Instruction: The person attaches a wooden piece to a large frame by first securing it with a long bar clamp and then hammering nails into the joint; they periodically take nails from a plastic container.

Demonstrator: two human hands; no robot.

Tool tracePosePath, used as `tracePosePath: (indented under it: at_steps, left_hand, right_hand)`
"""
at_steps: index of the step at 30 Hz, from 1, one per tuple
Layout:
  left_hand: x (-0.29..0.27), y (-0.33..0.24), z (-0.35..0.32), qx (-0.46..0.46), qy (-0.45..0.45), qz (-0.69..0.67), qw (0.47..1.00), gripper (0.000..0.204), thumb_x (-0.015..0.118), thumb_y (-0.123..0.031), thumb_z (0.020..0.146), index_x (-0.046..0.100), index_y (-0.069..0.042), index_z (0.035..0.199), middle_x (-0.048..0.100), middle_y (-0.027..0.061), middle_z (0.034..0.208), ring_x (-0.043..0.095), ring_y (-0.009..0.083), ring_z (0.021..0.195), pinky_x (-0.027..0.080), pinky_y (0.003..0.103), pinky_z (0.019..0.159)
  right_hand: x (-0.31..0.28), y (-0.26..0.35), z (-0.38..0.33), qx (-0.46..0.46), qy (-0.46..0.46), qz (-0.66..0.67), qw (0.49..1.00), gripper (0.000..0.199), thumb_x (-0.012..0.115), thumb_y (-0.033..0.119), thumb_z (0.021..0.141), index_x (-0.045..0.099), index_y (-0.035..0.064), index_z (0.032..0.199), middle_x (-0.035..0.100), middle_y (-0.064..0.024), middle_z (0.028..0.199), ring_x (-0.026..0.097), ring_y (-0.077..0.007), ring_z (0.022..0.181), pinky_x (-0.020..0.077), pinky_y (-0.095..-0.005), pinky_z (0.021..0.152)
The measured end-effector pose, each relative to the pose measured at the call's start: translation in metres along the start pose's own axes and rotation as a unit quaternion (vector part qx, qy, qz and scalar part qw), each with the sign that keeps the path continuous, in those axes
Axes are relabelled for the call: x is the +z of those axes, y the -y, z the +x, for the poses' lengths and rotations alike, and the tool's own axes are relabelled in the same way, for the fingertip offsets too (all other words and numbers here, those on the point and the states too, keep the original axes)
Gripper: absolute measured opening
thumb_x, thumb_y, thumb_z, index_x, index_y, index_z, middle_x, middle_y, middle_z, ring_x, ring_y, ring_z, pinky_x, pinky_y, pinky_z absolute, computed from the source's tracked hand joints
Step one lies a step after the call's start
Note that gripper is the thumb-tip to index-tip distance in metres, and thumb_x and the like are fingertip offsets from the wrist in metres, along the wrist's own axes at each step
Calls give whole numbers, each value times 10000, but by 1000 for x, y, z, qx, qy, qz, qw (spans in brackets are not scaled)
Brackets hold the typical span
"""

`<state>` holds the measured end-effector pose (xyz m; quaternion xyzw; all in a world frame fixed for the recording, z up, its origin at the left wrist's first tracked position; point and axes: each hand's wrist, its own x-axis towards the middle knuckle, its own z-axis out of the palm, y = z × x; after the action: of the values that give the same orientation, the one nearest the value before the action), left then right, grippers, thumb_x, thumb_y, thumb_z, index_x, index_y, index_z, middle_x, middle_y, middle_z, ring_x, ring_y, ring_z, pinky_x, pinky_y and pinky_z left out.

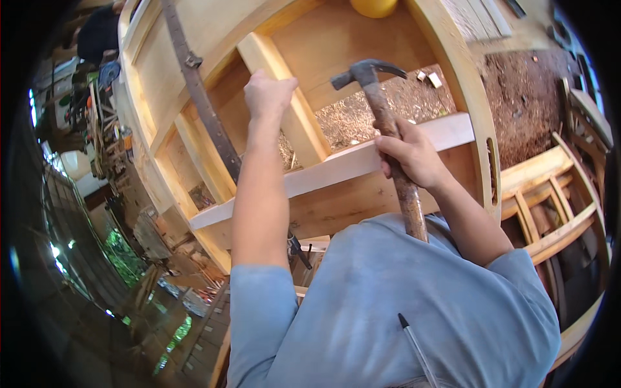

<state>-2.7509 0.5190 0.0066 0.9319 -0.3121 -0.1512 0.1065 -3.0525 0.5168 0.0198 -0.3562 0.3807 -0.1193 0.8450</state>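
My right hand (414,154) is wrapped round the worn wooden handle of a claw hammer (383,107). The dark head is raised above the frame, with its claw toward the right. My left hand (268,96) is closed over a pale wooden crosspiece (301,119), thumb along the right side; its other fingertips are hidden. This crosspiece belongs to a large light-wood frame (462,71) with panels and curved outer rails. A whitish board edge (343,161) runs across the near side. To the left of my left hand, a long rusty metal bar clamp (206,107) crosses the frame.
A round yellow object (374,6) lies at the far edge. Wood shavings cover the ground (517,110) to the right, where a second slatted wooden frame (556,200) stands. Scrap wood (194,275) and clutter fill the left. A pen (414,343) hangs on my blue shirt.
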Motion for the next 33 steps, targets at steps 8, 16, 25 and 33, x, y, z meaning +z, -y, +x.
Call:
tracePosePath:
  at_steps: [8, 16, 25, 33]
  left_hand:
    - [19, 6, 38, 24, -133, -89, 987, 439, 806, -260, 651, 670, 75, 899, 694, 283, 1028, 692, 418, 954, 564, 449, 879]
    - [14, -1, 43, -10, -123, -117, 985, 343, 724, -179, 686, 690, 83, 904, 660, 317, 1017, 668, 451, 975, 551, 495, 917]
    - [24, 5, 50, 2, -154, -97, 983, 356, 777, -264, 634, 656, 54, 738, 672, 325, 1004, 672, 463, 937, 555, 507, 873]
    - [25, 5, 51, -2, -142, -86, 986, 335, 755, -244, 640, 670, 64, 741, 659, 303, 970, 663, 450, 898, 555, 508, 844]
  right_hand:
    - [16, 8, 4, 29, -69, 6, 997, 223, 539, 232, 1045, 483, 31, 1123, 581, -60, 799, 589, -139, 545, 496, -279, 487]
    - [60, 62, 102, 1, -26, -18, 1000, 197, 562, 222, 1026, 495, 47, 1087, 584, -48, 817, 602, -152, 594, 530, -332, 519]
    - [96, 60, 152, 2, -64, 27, 998, 142, 567, 154, 971, 476, 48, 995, 582, -56, 764, 593, -161, 533, 520, -344, 465]
    - [91, 46, 158, -17, -76, 21, 997, 126, 544, 150, 955, 477, 44, 970, 582, -62, 750, 592, -156, 532, 511, -343, 458]
